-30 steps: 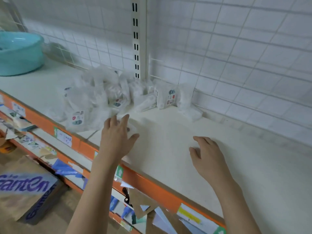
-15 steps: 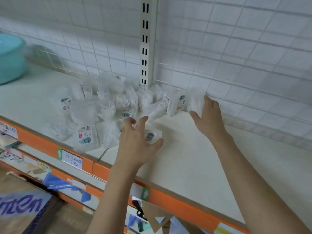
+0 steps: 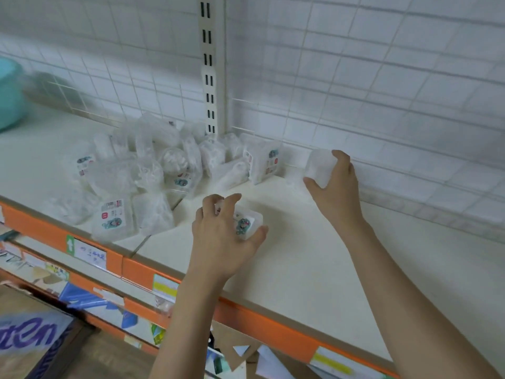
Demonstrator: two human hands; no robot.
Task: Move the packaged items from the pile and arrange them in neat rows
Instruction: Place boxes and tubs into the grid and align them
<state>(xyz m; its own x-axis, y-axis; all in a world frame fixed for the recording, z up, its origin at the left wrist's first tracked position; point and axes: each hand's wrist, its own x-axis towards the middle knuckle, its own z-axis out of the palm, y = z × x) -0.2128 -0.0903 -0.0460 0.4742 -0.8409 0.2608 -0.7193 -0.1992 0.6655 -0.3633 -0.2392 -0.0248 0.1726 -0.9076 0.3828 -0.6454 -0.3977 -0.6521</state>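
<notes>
A loose pile of clear plastic packets point(image 3: 142, 176) with small printed labels lies on the white shelf point(image 3: 300, 263), against the wire-grid back wall. My left hand point(image 3: 221, 236) grips one labelled packet point(image 3: 247, 221) just right of the pile, near the shelf's middle. Farther back, close to the wall, my right hand point(image 3: 336, 181) holds a second clear packet point(image 3: 319, 166) lifted slightly off the shelf. One packet point(image 3: 263, 161) stands upright at the pile's right end, next to the slotted upright post point(image 3: 211, 77).
A teal basin point(image 3: 9, 91) sits at the far left of the shelf. The shelf's orange front edge point(image 3: 246, 318) carries price tags. Lower shelves with goods and a cardboard box point(image 3: 32, 340) lie below left. Bare shelf stretches to the right of both hands.
Both hands reached from the bare shelf to the pile. Each now holds a packet; the right hand has drawn its packet rightward away from the pile, along the back wall.
</notes>
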